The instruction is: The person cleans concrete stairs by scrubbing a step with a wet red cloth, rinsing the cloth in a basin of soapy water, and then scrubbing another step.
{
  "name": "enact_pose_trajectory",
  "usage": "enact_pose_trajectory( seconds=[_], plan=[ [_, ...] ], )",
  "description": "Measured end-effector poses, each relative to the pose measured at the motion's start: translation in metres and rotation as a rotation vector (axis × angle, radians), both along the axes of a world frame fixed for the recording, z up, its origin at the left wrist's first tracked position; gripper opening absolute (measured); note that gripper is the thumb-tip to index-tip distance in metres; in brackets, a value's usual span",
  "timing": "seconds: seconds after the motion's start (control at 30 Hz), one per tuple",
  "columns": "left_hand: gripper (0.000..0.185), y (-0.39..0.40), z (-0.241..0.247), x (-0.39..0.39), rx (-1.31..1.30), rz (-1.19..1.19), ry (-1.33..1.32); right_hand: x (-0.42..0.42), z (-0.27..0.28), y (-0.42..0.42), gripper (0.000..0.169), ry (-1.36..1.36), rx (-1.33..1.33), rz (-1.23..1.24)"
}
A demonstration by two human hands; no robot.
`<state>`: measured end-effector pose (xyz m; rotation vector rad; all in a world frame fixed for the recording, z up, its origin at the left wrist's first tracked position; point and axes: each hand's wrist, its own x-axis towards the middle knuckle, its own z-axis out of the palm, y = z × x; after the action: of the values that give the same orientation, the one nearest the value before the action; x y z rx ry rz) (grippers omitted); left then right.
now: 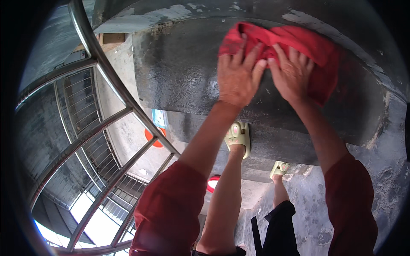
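A crumpled red cloth (320, 70) lies spread against the dark, smooth stair tread (179, 70), toward its far side. My left hand (238, 76) presses down on the cloth's left part, its fingers bent into the folds. Beside it, my right hand (291, 73) bears on the middle of the cloth, the two thumbs almost meeting. Part of the cloth hangs out past my right wrist. To the left of my left hand, the tread has a wet-looking shine.
A stainless steel railing (112, 84) runs along the left side. A rough grey wall (362, 179) bounds the right. My feet, in pale green slippers (241, 140), stand on lower steps. Down below are an orange container (156, 138) and a red-rimmed round object (213, 184).
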<state>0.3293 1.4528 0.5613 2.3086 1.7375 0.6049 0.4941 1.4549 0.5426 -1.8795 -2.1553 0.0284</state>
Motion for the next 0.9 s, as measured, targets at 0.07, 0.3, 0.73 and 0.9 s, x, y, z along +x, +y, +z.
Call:
enact_pose_trajectory(
  seconds=[0.07,0.3,0.73,0.9],
  plan=[
    [0.04,0.012,-0.005,-0.05,-0.044,0.14,-0.012,-0.066,0.002,0.017,0.042,0.112,-0.006,-0.012],
    [0.069,0.028,-0.042,-0.199,-0.063,0.704,-0.202,-0.214,-0.006,0.024,0.035,0.518,0.023,0.279],
    [0.047,-0.089,-0.041,-0.037,0.055,0.401,-0.044,-0.057,-0.004,-0.082,0.028,0.477,0.026,0.451],
    [0.046,-0.112,-0.045,0.127,0.063,0.196,0.162,0.118,0.014,-0.124,0.028,0.389,0.192,0.309]
  ],
)
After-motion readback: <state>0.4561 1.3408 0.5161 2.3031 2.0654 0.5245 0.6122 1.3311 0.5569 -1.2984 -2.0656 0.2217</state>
